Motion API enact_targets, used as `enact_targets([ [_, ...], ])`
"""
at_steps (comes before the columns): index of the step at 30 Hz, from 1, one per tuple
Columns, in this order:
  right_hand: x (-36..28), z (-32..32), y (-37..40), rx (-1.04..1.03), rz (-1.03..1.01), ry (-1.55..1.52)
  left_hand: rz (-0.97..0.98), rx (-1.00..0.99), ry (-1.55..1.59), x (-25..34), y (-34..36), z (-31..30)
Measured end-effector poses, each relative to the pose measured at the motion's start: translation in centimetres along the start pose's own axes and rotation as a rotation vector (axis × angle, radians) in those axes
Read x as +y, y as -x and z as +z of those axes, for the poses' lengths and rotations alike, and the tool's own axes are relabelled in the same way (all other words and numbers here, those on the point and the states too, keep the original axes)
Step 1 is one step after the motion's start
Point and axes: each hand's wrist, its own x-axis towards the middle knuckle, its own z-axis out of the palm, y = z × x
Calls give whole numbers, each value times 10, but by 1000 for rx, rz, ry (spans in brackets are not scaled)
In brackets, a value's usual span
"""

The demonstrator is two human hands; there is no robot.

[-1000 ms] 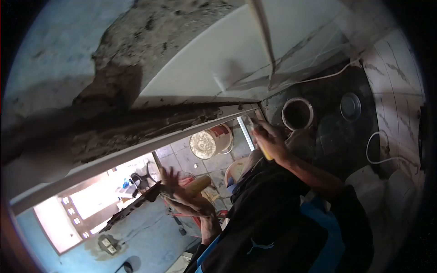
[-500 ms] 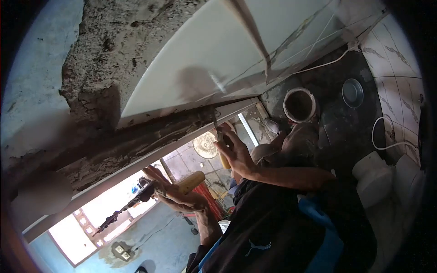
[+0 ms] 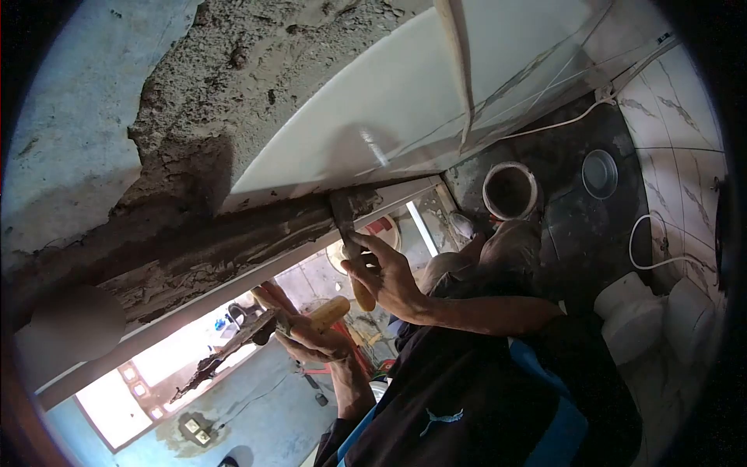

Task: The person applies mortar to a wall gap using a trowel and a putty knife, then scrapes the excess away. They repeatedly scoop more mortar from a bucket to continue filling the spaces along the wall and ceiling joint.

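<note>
Round pipe opening [image 3: 510, 191], white cable [image 3: 631, 249], drain cover [image 3: 600, 173]

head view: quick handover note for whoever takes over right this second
Right hand: shut on the scraper, blade pressed on the mortar band under the white tile.
Left hand: shut on the trowel by its wooden handle, blade carrying mortar, held below the band.
Done: mortar fills the band along the tile's lower edge.
Left: the band looks rough and ridged and likely needs smoothing; the wall patch beside the tile is bare and untiled.
</note>
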Motion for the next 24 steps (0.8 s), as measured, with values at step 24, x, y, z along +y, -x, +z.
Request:
enact_targets([
  [24,-69,-106,-37,-468,-172,590,-60,-65,21,-24,-12,50],
])
